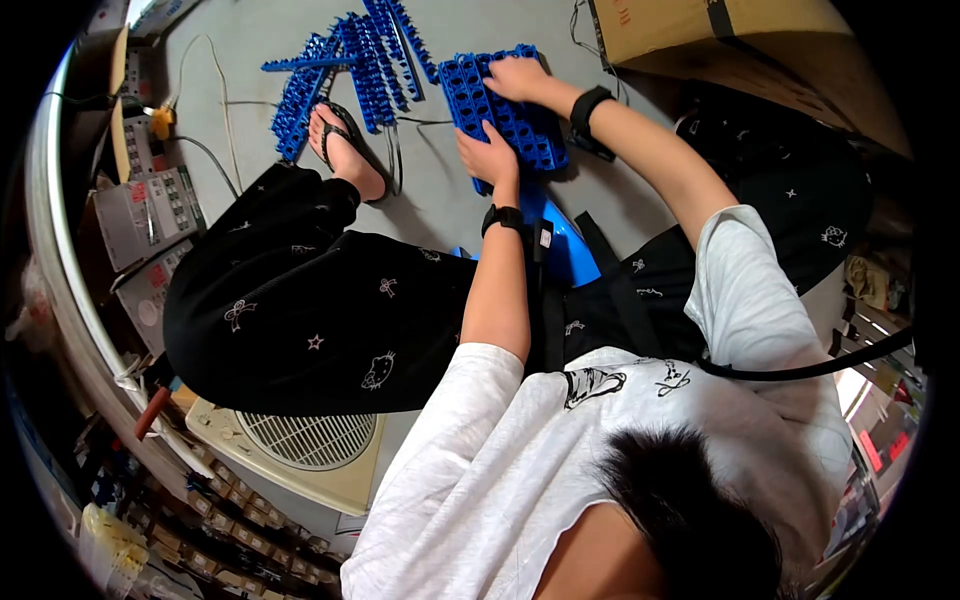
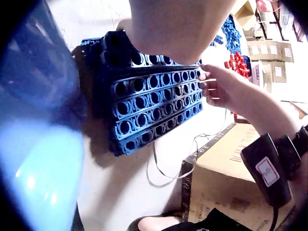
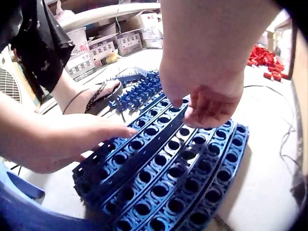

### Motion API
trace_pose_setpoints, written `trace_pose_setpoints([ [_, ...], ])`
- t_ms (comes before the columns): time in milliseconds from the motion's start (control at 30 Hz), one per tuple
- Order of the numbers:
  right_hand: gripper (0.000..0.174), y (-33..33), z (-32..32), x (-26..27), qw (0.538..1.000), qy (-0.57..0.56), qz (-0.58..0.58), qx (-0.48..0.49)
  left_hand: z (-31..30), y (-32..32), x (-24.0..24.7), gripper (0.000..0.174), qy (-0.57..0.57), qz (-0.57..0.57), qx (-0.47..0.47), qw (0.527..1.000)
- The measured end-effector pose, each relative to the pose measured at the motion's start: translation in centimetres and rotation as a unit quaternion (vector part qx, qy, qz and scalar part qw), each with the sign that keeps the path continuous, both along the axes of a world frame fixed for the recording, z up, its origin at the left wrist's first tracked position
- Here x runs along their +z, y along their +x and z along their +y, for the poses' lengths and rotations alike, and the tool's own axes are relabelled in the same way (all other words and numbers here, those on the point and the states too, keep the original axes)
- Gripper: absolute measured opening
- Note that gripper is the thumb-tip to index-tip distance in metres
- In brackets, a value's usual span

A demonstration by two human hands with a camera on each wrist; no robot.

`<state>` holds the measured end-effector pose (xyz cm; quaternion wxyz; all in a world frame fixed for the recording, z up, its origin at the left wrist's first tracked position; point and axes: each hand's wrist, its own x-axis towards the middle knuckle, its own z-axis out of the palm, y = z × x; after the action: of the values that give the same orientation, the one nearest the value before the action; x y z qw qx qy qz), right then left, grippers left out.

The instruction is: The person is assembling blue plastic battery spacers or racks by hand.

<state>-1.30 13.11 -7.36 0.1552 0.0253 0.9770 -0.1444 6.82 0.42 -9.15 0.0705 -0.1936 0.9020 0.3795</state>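
A block of blue plastic strips [image 1: 525,130] with rows of round holes lies on the floor, the strips side by side. My left hand [image 1: 488,158] holds its near left side, thumb along the top. In the right wrist view the left hand [image 3: 62,139] has its other fingers down beside the outer strip, partly hidden. At the far end, my right hand [image 1: 517,78] grips the strips with bent fingers. The left wrist view shows that right hand [image 2: 219,86] with fingertips at the strip ends. One strip [image 3: 144,154] stands slightly apart from the others.
Loose spiky blue strips [image 1: 370,70] lie at the far left, beside a sandalled foot [image 1: 345,155]. A cardboard box [image 1: 760,50] stands at the far right. Red pieces [image 3: 267,62] are heaped on the floor. A blue plastic seat [image 1: 560,245] is between the legs; thin cables cross the floor.
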Motion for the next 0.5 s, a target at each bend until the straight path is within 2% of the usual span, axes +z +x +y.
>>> trace_pose_setpoints([
  [67, 0.037, -2.4, 0.1, -0.4, 0.999, -0.023, -0.039, -0.026, 0.6, -0.7, 0.2, 0.058, -0.011, 0.014, 0.025, 1.000],
  [133, 0.038, -4.7, -0.2, -1.7, 0.998, -0.037, 0.033, -0.032, 1.1, -1.6, 0.5, 0.058, -0.008, 0.029, 0.049, 0.998],
  [267, 0.040, -10.5, -2.5, -4.8, 0.995, -0.079, -0.008, -0.065, 1.6, -3.7, 2.7, 0.059, 0.099, 0.021, 0.117, 0.988],
  [367, 0.050, -13.8, -4.7, -8.7, 0.981, -0.063, 0.139, -0.117, 1.5, -5.8, 3.7, 0.052, 0.163, 0.056, 0.175, 0.969],
  [400, 0.051, -15.3, -5.5, -10.3, 0.980, -0.112, 0.085, -0.142, 1.1, -6.4, 3.6, 0.050, 0.189, 0.074, 0.199, 0.959],
  [467, 0.035, -15.3, -7.1, -7.1, 0.945, -0.222, 0.098, -0.220, 0.3, -7.8, 4.3, 0.048, 0.224, 0.083, 0.230, 0.944],
  [500, 0.049, -16.2, -8.0, -4.7, 0.956, -0.183, -0.022, -0.230, -0.3, -8.4, 4.8, 0.046, 0.256, 0.097, 0.257, 0.927],
])
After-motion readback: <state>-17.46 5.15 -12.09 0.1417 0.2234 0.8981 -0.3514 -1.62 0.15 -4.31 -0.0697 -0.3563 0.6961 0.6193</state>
